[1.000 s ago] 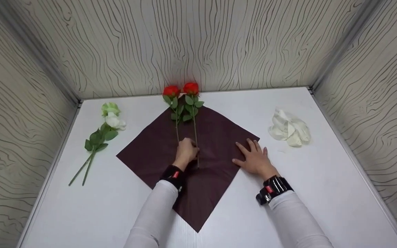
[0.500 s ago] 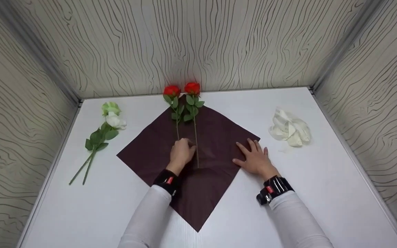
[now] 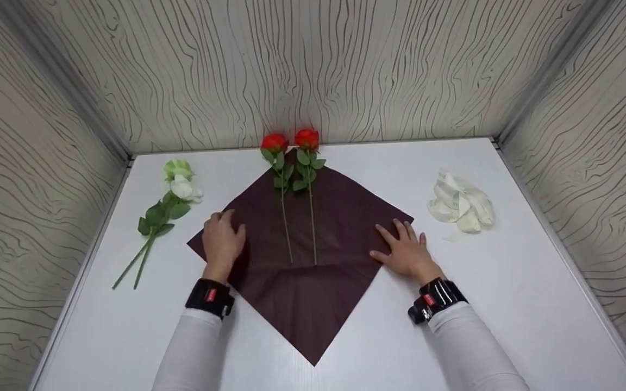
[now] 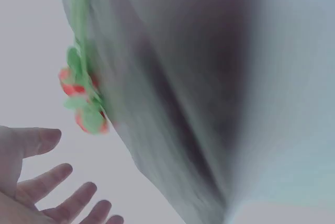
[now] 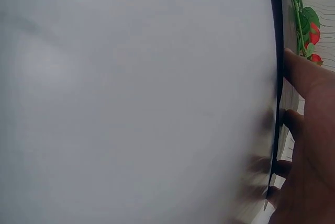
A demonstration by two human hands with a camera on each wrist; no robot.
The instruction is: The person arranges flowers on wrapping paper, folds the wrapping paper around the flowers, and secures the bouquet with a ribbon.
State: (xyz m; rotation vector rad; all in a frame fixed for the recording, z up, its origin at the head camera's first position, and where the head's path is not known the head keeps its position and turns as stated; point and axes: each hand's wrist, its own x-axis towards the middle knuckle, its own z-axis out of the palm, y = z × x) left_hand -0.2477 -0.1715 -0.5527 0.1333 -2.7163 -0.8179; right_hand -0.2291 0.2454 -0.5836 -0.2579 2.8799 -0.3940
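Note:
A dark maroon wrapping sheet [image 3: 345, 212] lies in a diamond on the white table. Two long-stemmed red roses rest side by side on its upper half, the left rose [image 3: 274, 142] and the right rose [image 3: 306, 139], with their blooms at the far corner. My left hand [image 3: 221, 239] is over the sheet's left corner; its fingers [image 4: 76, 203] are extended and hold nothing in the left wrist view. Spread flat near the right corner, my right hand [image 3: 404, 254] presses on the sheet, fingertips touching it in the right wrist view.
To the left lie a white flower [image 3: 185, 189] and a pale green flower [image 3: 177, 169], their stems crossing. A crumpled off-white ribbon-like bundle [image 3: 461, 203] sits on the right. Wood-patterned walls [image 3: 313, 70] border the back and sides of the table.
My left hand has let go of the left rose's stem and moved left to the sheet's left corner, uncovering the stem. My right hand stays in place.

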